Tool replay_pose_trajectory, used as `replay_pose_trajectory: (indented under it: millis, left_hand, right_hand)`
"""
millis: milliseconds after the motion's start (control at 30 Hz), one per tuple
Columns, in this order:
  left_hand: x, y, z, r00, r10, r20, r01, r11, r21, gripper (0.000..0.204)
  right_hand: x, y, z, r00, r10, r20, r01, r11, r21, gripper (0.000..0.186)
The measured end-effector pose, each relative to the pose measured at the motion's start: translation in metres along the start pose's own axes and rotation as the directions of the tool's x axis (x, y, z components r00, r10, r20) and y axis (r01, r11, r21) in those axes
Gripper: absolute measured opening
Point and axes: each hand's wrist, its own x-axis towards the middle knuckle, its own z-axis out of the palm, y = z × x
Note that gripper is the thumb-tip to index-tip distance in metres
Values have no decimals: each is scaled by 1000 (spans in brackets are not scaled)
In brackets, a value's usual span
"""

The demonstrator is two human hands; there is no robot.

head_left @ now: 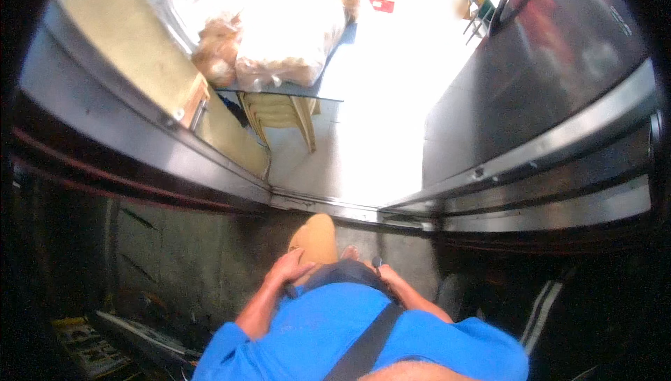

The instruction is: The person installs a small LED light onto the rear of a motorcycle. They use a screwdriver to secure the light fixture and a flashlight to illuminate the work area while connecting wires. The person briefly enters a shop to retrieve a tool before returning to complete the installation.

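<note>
Apparently at the exit, my left hand (288, 267) and right hand (393, 279) half-curled, grips unclear, tan object (316, 236) left; the sill (334, 209) needs clearing.

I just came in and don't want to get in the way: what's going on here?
A person in a blue shirt is at a doorway, facing its metal sill. The left hand appears to hold a tan, rounded thing. The right hand is beside a small dark thing; whether it grips it is unclear. Beyond the sill, bagged goods lie on a table, with stacked pale chairs below its edge.
</note>
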Motion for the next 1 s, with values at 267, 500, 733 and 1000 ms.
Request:
replay_pose_trajectory:
  millis: [267,500,733,1000]
  left_hand:
    - [115,126,-154,943,290,-165,-316,934,-165,36]
    - [194,235,-277,876,482,-15,-477,860,-181,37]
    - [247,266,-318,876,460,145,-434,883,-177,48]
    - [316,295,-309,951,247,189,-182,935,-304,67]
  right_hand:
    - [71,-99,-59,984,-176,-7,144,828,-543,47]
    - [68,-227,-127,1000,12,-5,-13,830,-558,45]
    - [104,-329,-227,982,61,178,16,915,-403,49]
    - [145,-415,-326,960,-281,-22,275,950,-147,55]
